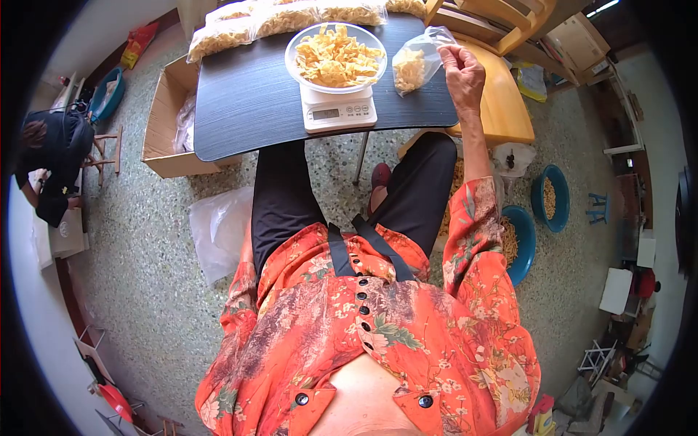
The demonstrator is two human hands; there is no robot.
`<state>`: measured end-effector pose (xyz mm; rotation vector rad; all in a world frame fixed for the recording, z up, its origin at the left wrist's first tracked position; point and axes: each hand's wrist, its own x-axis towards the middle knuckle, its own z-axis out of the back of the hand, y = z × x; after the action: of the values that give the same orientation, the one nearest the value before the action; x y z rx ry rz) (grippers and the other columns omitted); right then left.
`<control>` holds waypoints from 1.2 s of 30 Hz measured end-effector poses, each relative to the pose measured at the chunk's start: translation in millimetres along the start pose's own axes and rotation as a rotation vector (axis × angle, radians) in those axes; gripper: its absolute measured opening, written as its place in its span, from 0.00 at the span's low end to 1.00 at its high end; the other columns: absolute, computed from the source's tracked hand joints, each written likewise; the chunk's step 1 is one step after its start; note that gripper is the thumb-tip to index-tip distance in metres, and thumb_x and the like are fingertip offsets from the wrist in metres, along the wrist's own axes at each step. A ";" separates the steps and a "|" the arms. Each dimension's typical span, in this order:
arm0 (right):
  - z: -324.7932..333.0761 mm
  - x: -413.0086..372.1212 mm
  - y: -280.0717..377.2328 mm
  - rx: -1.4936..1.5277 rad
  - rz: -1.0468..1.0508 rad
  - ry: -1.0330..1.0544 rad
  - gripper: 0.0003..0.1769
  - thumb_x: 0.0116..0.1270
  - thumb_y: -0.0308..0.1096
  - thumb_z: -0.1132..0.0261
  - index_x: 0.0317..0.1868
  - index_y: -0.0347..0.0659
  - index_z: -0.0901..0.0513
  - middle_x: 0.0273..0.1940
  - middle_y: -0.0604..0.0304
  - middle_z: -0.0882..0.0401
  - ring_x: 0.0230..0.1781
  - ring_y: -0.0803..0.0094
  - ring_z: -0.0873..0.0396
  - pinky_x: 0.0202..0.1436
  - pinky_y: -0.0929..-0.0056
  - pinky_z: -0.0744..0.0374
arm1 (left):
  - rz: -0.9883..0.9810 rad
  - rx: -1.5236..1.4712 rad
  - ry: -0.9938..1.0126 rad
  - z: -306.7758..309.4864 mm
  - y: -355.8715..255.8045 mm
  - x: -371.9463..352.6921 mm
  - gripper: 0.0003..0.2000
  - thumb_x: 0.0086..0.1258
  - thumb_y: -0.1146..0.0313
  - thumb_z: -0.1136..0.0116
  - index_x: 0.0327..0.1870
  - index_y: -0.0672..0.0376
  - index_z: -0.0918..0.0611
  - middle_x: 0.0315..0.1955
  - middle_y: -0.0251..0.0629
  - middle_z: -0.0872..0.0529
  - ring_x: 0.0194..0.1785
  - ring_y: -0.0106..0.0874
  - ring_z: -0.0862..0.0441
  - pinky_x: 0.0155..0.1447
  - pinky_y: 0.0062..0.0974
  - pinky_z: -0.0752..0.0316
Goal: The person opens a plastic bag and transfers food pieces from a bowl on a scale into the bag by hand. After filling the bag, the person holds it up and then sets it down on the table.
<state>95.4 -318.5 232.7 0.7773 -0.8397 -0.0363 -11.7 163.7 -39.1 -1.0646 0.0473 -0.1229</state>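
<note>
My right hand (pixel 464 73) pinches the top of a clear plastic bag (pixel 435 45) at the right side of the dark table (pixel 251 98). Pale yellow chips fill the bag's lower part, which rests on the tabletop. To its left, a white kitchen scale (pixel 339 116) carries a clear round bowl (pixel 291 67) heaped with curled yellowish chips (pixel 338 57). The scale's display is too small to read. Along the far edge lie several filled clear bags (pixel 287 18). My left arm hangs beside my thigh, with its hand out of sight.
An open cardboard box (pixel 163 131) stands left of the table, and a plastic sheet or bag (pixel 222 232) lies on the floor. A yellow wooden chair (pixel 502 94) touches the right side. Blue basins (pixel 529 270) sit lower right. Another person (pixel 62 145) is at far left.
</note>
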 end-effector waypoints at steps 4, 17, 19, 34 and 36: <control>4.2 4.5 8.4 0.172 -0.037 -0.036 0.08 0.69 0.34 0.30 0.42 0.38 0.12 0.33 0.68 0.16 0.31 0.82 0.22 0.37 0.81 0.23 | 0.008 0.005 -0.022 6.2 6.6 -4.0 0.12 0.74 0.63 0.44 0.44 0.63 0.16 0.31 0.43 0.12 0.35 0.36 0.14 0.41 0.34 0.21; 13.9 8.3 60.1 0.056 0.271 -0.113 0.04 0.65 0.29 0.29 0.39 0.38 0.13 0.33 0.59 0.18 0.30 0.71 0.19 0.38 0.73 0.21 | 0.036 0.051 -0.239 36.2 4.0 -0.1 0.11 0.74 0.65 0.43 0.43 0.64 0.16 0.29 0.40 0.12 0.32 0.32 0.15 0.39 0.32 0.21; 7.4 4.9 52.3 0.065 0.278 -0.131 0.05 0.64 0.28 0.28 0.38 0.38 0.13 0.32 0.58 0.19 0.29 0.68 0.20 0.37 0.70 0.21 | 0.049 0.063 -0.276 35.3 22.2 4.1 0.10 0.74 0.65 0.42 0.43 0.64 0.15 0.28 0.40 0.12 0.32 0.32 0.15 0.38 0.31 0.21; 5.5 1.2 48.9 0.125 0.178 -0.050 0.05 0.64 0.29 0.28 0.38 0.36 0.13 0.32 0.57 0.18 0.28 0.69 0.20 0.37 0.72 0.21 | -0.743 0.200 -0.138 69.1 -328.0 126.9 0.07 0.65 0.78 0.33 0.43 0.62 0.15 0.34 0.32 0.16 0.33 0.20 0.20 0.36 0.18 0.26; -0.8 -9.1 41.4 0.131 0.128 -0.023 0.05 0.64 0.29 0.28 0.38 0.36 0.13 0.31 0.57 0.18 0.28 0.69 0.19 0.37 0.72 0.21 | -0.753 0.290 0.016 59.5 -339.5 147.3 0.09 0.63 0.78 0.32 0.43 0.60 0.14 0.35 0.34 0.16 0.33 0.23 0.20 0.36 0.21 0.25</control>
<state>78.9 -284.9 252.6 0.8454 -0.9188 0.1244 113.9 34.6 289.6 -0.7462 -0.3528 -0.7946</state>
